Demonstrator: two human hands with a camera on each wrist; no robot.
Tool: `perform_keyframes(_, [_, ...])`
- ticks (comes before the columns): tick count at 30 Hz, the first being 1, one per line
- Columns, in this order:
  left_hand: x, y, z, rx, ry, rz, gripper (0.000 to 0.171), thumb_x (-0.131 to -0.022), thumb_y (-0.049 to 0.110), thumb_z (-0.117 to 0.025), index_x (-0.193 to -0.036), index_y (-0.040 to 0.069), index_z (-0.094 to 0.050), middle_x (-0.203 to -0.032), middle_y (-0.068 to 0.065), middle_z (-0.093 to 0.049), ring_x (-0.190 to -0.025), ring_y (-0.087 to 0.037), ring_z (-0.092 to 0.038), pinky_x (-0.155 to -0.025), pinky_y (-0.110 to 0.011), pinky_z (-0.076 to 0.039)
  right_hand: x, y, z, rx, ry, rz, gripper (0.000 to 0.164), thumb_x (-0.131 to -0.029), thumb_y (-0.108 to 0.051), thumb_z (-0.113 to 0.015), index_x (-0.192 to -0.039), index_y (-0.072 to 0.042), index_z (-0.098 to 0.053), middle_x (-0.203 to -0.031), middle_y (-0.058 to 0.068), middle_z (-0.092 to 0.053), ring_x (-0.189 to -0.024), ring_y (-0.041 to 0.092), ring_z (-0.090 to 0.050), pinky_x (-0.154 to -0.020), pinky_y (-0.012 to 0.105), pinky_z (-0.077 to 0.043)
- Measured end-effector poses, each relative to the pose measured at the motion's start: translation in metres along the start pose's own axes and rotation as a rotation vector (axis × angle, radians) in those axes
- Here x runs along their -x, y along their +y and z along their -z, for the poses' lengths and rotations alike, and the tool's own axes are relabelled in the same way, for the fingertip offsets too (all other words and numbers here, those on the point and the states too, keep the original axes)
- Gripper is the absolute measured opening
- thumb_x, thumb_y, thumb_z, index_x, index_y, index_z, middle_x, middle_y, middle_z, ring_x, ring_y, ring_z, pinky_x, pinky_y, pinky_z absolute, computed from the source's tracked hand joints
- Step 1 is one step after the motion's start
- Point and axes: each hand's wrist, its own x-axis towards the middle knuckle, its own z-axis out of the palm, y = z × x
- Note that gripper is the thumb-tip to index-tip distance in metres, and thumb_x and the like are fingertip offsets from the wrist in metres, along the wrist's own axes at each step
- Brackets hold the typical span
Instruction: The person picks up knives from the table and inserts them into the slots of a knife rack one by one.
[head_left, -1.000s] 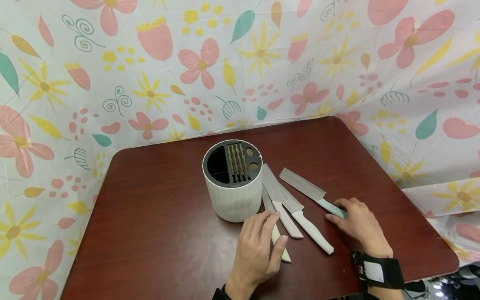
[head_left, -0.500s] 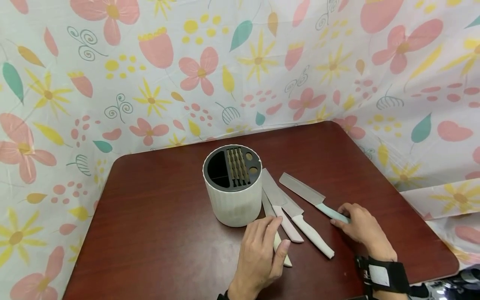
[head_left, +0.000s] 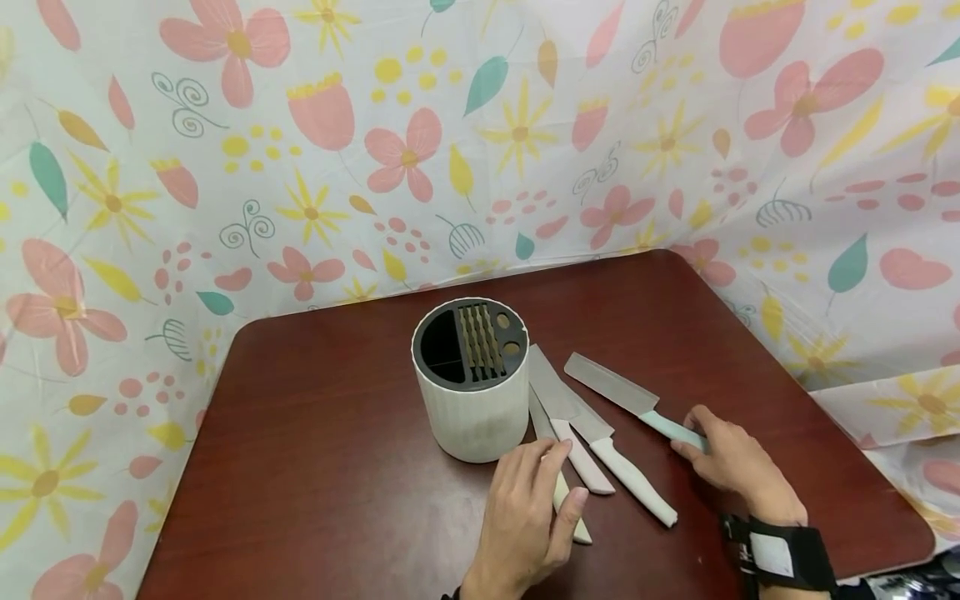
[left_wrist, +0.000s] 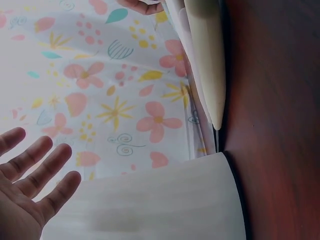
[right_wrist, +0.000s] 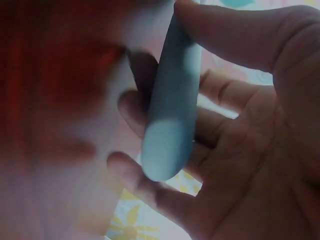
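Note:
My right hand (head_left: 738, 462) pinches the pale blue handle (right_wrist: 170, 115) of a broad-bladed knife (head_left: 611, 382) between thumb and fingers, near the handle's end. The blade points up and left on the table. My left hand (head_left: 521, 517) holds nothing, its fingers loosely extended beside a pale yellow-handled knife (head_left: 579, 533), which it partly covers. Just right of that lie a pink-handled knife (head_left: 588, 467) and a white-handled knife (head_left: 633, 483), their blades overlapping. A round white knife holder (head_left: 476, 425) with a dark slotted top stands left of the blades.
The dark red-brown table (head_left: 322, 467) carries everything. A flower-printed cloth (head_left: 337, 183) hangs behind it and along its right side. In the left wrist view the holder's wall (left_wrist: 150, 205) fills the lower part.
The head view has shifted slightly, so everything sits a little lower in it. Both hands and the knives keep nearly the same places; my right hand still grips the blue handle.

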Motion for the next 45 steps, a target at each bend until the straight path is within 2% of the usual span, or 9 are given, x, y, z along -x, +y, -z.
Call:
perform_keyframes(4, [0.0, 0.0, 0.0, -0.005, -0.005, 0.004, 0.041, -0.105, 0.032, -0.044, -0.126, 0.003, -0.065, -0.113, -0.008, -0.067, -0.096, -0.02, -0.065, -0.084, -0.032, -0.053, -0.001, -0.001, 0.007, -0.07, -0.003, 0.009, 0.031, -0.095, -0.036, -0.072, -0.109, -0.012, -0.058, -0.091, 0.009, -0.068, -0.078, 0.021, -0.06, -0.064, 0.036, -0.045])
perform_keyframes(7, [0.0, -0.001, 0.0, -0.007, -0.013, 0.007, 0.041, -0.105, 0.032, -0.044, -0.127, 0.004, -0.064, -0.113, -0.008, -0.067, -0.097, -0.02, -0.065, -0.085, -0.032, -0.053, -0.001, -0.002, 0.012, -0.114, 0.034, 0.027, 0.031, -0.091, -0.04, -0.075, -0.107, -0.015, -0.064, -0.106, 0.013, -0.072, -0.093, 0.027, -0.068, -0.07, 0.038, -0.052])
perform_keyframes(15, [-0.001, -0.002, 0.0, 0.014, -0.028, 0.014, 0.04, -0.105, 0.031, -0.046, -0.129, 0.003, -0.062, -0.116, -0.009, -0.066, -0.101, -0.02, -0.065, -0.089, -0.033, -0.054, 0.0, -0.009, 0.023, -0.289, 0.13, -0.05, 0.036, -0.088, -0.042, -0.079, -0.11, -0.014, -0.07, -0.086, 0.002, -0.074, -0.067, 0.006, -0.059, -0.058, 0.025, -0.046])
perform_keyframes(23, [-0.001, -0.001, 0.0, 0.015, -0.032, 0.016, 0.041, -0.105, 0.031, -0.045, -0.13, 0.003, -0.063, -0.121, -0.009, -0.066, -0.107, -0.021, -0.066, -0.093, -0.034, -0.054, 0.002, -0.015, 0.029, -0.494, 0.23, -0.153, 0.044, -0.087, -0.04, -0.08, -0.119, -0.011, -0.07, -0.075, -0.002, -0.074, -0.063, 0.016, -0.068, -0.053, 0.028, -0.05])
perform_keyframes(26, [-0.001, -0.001, 0.0, 0.019, -0.029, 0.022, 0.041, -0.105, 0.031, -0.046, -0.13, 0.004, -0.063, -0.122, -0.01, -0.066, -0.109, -0.021, -0.066, -0.094, -0.034, -0.054, 0.0, -0.018, 0.03, -0.555, 0.309, -0.174, 0.042, -0.088, -0.038, -0.08, -0.119, -0.012, -0.07, -0.074, -0.007, -0.073, -0.065, 0.016, -0.068, -0.054, 0.029, -0.048])
perform_keyframes(31, [-0.002, -0.001, -0.001, 0.026, -0.024, 0.022, 0.042, -0.105, 0.032, -0.047, -0.132, 0.003, -0.062, -0.126, -0.012, -0.066, -0.111, -0.023, -0.066, -0.094, -0.035, -0.054, -0.008, -0.021, 0.03, -0.604, 0.426, -0.099, 0.036, -0.09, -0.025, -0.078, -0.12, -0.008, -0.07, -0.077, -0.011, -0.073, -0.064, 0.012, -0.068, -0.058, 0.025, -0.054])
perform_keyframes(35, [-0.002, -0.001, -0.001, 0.025, -0.024, 0.018, 0.042, -0.105, 0.032, -0.047, -0.132, 0.003, -0.062, -0.127, -0.013, -0.065, -0.111, -0.023, -0.066, -0.094, -0.035, -0.054, -0.012, -0.024, 0.031, -0.649, 0.428, -0.017, 0.036, -0.092, -0.015, -0.076, -0.125, -0.003, -0.066, -0.083, -0.008, -0.074, -0.064, 0.011, -0.07, -0.058, 0.025, -0.058])
perform_keyframes(39, [-0.002, -0.001, 0.0, 0.024, -0.024, 0.02, 0.042, -0.105, 0.031, -0.047, -0.132, 0.003, -0.062, -0.128, -0.012, -0.065, -0.112, -0.023, -0.066, -0.094, -0.036, -0.054, -0.014, -0.028, 0.034, -0.66, 0.416, 0.045, 0.04, -0.091, -0.01, -0.076, -0.128, -0.003, -0.064, -0.09, -0.015, -0.074, -0.07, 0.005, -0.072, -0.063, 0.022, -0.059])
perform_keyframes(45, [-0.003, -0.003, 0.001, 0.019, -0.016, 0.018, 0.043, -0.104, 0.031, -0.049, -0.133, 0.003, -0.061, -0.13, -0.013, -0.064, -0.113, -0.024, -0.065, -0.094, -0.036, -0.054, -0.02, -0.04, 0.036, -0.623, 0.479, 0.152, 0.038, -0.092, -0.006, -0.073, -0.129, -0.003, -0.064, -0.096, -0.015, -0.073, -0.081, 0.001, -0.073, -0.072, 0.017, -0.06])
